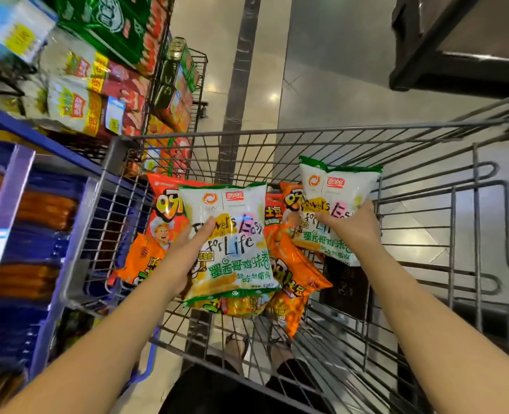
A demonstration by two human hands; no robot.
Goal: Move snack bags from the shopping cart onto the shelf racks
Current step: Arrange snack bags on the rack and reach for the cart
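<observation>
Head view: two white-and-green snack bags are up off the pile in the shopping cart, one in each hand.
Left bag: held face-up over the middle of the cart, above the orange bags.
Right bag: raised near the cart's far right corner, tilted, with its top edge towards the front rail.
Left grip: holding the left bag by its left edge, thumb on the printed face; the fingers are hidden behind it.
Right grip: closed over the right bag's right side, fingers curled onto the front.
Still in the cart: several orange bags lie jumbled on the wire floor beneath both held bags.
Shelf racks: they stand just beside the cart on the person's left, already holding stock.
Step in hand: most likely the pick-up, with both bags grasped and neither yet over a rack.
Next move: it probably calls for swinging both bags left, clear of the cart's side wall, then finding a rack with free room. These soft, puffy bags likely need a light hold so that they do not crush.
</observation>
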